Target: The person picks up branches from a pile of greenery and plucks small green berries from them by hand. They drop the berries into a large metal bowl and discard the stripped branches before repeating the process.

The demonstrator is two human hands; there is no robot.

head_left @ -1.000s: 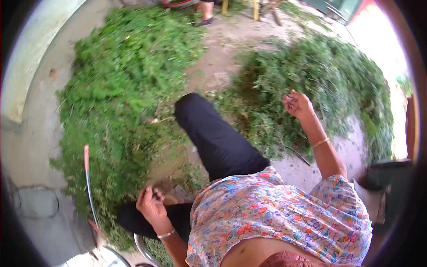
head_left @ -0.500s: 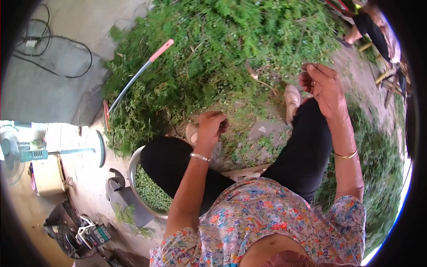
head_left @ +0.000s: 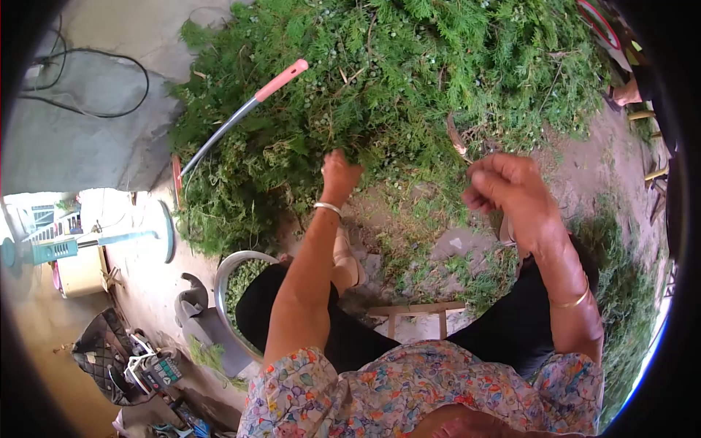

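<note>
My left hand (head_left: 340,179) reaches forward to the near edge of a big pile of green leafy branches (head_left: 409,80). Its fingers are partly hidden, so what they hold does not show. My right hand (head_left: 511,191) is raised above the ground at the right, fingers curled and thumb pressed to them; anything between them is too small to name. Just beyond its fingertips lies a brown broken twig (head_left: 456,135). A long handle with a pink grip (head_left: 281,80) rests on the pile's left side. By my left knee stands a metal basin (head_left: 220,292) of green berries.
A fan (head_left: 55,252) and a box (head_left: 82,274) are at the left, near a black cable (head_left: 139,102). A wooden stool (head_left: 416,309) is between my legs. Loose greenery (head_left: 621,292) lies at the right. Another person's foot (head_left: 628,93) shows at the upper right.
My left hand has moved forward to the pile. My right hand has come down and slightly inward. My legs have shifted, showing more of the stool; the view has shifted slightly.
</note>
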